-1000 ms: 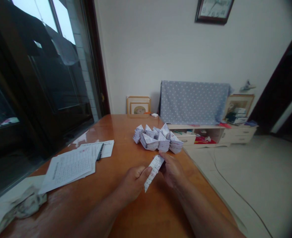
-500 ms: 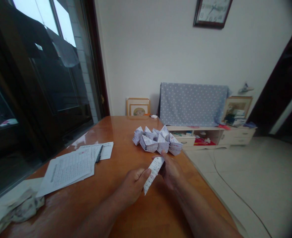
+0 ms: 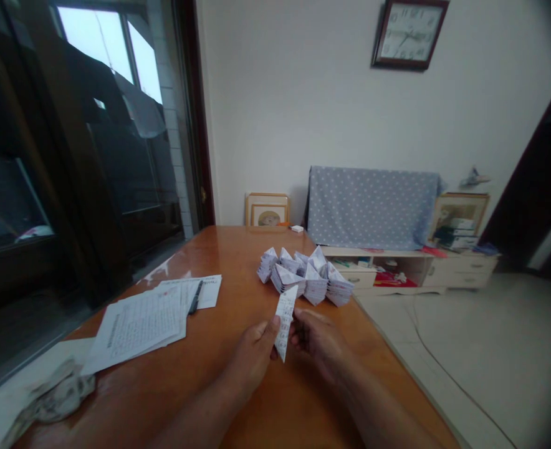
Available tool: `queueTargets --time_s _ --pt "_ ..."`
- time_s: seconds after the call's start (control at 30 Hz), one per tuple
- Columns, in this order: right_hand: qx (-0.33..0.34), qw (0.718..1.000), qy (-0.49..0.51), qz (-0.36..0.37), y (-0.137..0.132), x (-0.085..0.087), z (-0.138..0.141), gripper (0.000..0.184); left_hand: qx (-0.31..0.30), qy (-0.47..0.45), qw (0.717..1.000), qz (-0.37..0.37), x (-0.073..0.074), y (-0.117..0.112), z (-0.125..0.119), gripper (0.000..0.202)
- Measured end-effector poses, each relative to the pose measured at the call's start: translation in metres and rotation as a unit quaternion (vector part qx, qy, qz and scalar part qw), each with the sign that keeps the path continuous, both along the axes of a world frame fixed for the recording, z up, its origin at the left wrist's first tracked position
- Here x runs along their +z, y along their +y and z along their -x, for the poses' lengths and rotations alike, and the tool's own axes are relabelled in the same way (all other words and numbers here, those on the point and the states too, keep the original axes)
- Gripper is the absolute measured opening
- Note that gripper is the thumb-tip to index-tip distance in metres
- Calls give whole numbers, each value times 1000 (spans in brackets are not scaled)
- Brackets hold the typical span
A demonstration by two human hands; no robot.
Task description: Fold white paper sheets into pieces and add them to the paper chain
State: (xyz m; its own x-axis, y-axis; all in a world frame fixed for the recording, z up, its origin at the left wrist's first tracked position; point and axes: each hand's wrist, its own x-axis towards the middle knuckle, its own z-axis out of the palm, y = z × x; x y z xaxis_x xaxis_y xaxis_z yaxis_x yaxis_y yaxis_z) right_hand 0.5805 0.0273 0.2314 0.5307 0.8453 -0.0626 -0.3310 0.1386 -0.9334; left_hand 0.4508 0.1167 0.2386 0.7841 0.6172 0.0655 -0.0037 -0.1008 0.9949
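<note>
A: Orange-brown glossy wooden table [image 3: 238, 249], bearing all below. Loose stack of white written sheets [image 3: 139, 321], flat, at left, unfolded.

B: Noted. Cluster of small folded white paper pieces [image 3: 306, 277], mid-table, just beyond the hands; finished, by the look.

A: Left hand [image 3: 252, 355] and right hand [image 3: 320, 340], close together, both pinched on narrow folded white paper strip [image 3: 285, 321], raised upright above the table.

B: Only partly folded, seemingly. Black pen [image 3: 195, 297], lying on the sheets.
</note>
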Motion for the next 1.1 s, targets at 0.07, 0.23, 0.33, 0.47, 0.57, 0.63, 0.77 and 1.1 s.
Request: queueTargets --time_s 0.07,0.23,0.33,0.47,0.57,0.63,0.77,1.1 --pt "17 1000 -8 -3 1 -3 3 31 1 0 1000 15 3 -1 0 61" --pt "33 999 -29 4 2 -6 7 28 -8 1 999 43 5 -5 1 64" --pt "22 998 -60 7 2 -6 8 26 -9 6 999 45 2 -4 1 63" --pt "-6 998 -65 14 4 -7 9 21 22 21 999 33 -5 4 -1 52" --pt "-40 996 -80 29 5 -10 7 21 56 13 998 7 -7 10 -2 38" --pt "-59 992 -104 41 6 -13 5 23 73 -6 997 8 -5 11 -2 34" --pt "-71 973 -213 63 7 -17 1 26 69 -13 996 47 3 7 -1 33" --pt "-106 897 -418 96 6 -18 6 28 29 -19 995 96 -4 5 -1 36"
